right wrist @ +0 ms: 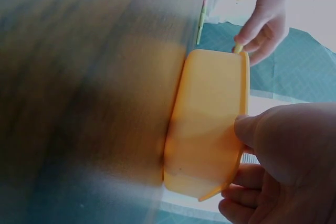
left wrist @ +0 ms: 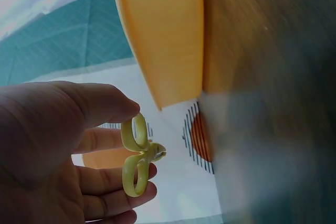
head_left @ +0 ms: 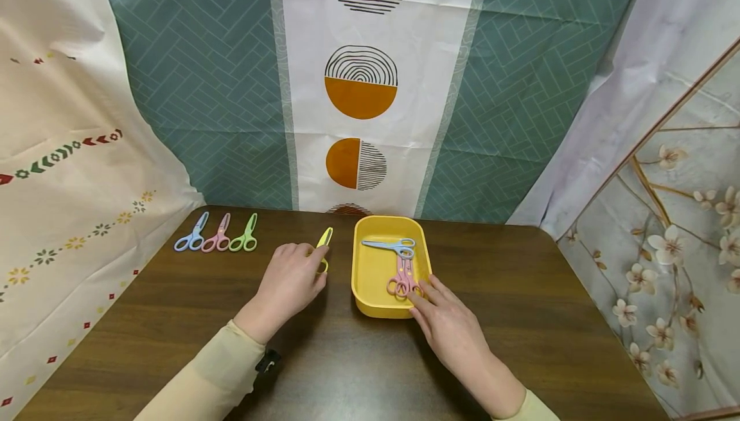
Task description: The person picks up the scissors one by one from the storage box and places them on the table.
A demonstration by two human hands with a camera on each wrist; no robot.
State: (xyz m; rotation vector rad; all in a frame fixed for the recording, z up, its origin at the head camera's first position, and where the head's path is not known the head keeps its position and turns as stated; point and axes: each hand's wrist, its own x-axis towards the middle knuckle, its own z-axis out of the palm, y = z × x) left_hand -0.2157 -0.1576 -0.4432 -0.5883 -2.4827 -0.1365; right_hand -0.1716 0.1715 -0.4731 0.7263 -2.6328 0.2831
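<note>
My left hand [head_left: 291, 276] holds a pair of yellow scissors [head_left: 325, 238] over the table, left of a yellow tray [head_left: 370, 279]. In the left wrist view, the thumb and fingers are at the scissors' handle loops [left wrist: 128, 177], and the blades point away. My right hand [head_left: 453, 324] grips the tray's near right corner, its thumb against the rim [right wrist: 242, 103] in the right wrist view. Inside the tray lie blue scissors [head_left: 388, 245], blades to the left, and pink scissors [head_left: 399, 286] below them. Whether the pink is one pair or two, I cannot tell.
Blue scissors [head_left: 191, 238], pink scissors [head_left: 218, 239] and green scissors [head_left: 245, 237] lie in a row at the table's far left. The dark wooden table [head_left: 509, 273] ends at a patterned cloth [head_left: 231, 119] behind. Light cloths hang on both sides.
</note>
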